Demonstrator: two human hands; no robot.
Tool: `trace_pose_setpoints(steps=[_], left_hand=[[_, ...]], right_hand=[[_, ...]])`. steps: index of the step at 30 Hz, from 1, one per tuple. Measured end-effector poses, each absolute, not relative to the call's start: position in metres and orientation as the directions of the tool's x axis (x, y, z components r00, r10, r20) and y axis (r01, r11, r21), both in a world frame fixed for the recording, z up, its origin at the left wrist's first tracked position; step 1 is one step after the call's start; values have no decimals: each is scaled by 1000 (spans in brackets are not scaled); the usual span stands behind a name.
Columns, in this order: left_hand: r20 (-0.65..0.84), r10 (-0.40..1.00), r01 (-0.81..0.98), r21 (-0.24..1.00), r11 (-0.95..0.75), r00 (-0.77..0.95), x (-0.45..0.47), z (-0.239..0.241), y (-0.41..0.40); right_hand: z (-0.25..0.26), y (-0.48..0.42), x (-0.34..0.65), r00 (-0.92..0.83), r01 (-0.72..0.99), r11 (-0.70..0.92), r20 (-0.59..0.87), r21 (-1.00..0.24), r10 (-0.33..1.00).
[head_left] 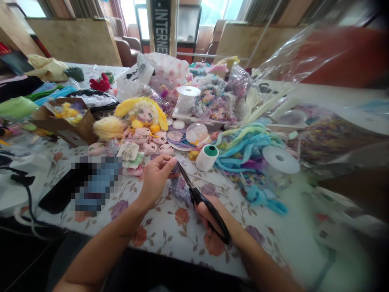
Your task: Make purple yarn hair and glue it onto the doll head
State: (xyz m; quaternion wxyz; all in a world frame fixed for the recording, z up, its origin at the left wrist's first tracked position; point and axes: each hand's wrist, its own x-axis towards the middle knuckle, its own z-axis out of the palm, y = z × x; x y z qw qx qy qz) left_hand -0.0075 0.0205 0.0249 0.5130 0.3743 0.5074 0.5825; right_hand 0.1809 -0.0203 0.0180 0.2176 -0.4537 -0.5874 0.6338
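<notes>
My right hand is wrapped round the black handles of a pair of scissors, whose blades point up and left to the fingertips of my left hand. Thumb and fingers of that left hand are pinched together on a bit of lavender fuzzy yarn. More of this yarn hangs below the blades, just over the flowered tablecloth. Whether the blades touch the yarn is too small to tell. Just beyond stands a white thread cone with a green core.
Doll face pieces and a yellow-eared doll lie ahead. Blue fuzzy strips and a white spool are at the right. A cardboard box and a black phone-like object are at the left.
</notes>
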Motion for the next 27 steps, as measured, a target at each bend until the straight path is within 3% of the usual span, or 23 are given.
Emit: trace_pose_setpoints(steps=[13,22,27], left_hand=[[-41,980,-162,987,10,-192,-4,24,18],[226,945,259,952,-163,-235,-6,10,17],[341,901,363,902,-233,-269,-5,10,16]], right_hand=[[16,-22,180,-454,267,-277,-375,-923,808],[10,-24,185,-451,251,-408,-479,-878,753],[-1,-28,186,-520,157,-460,-469,-874,714]])
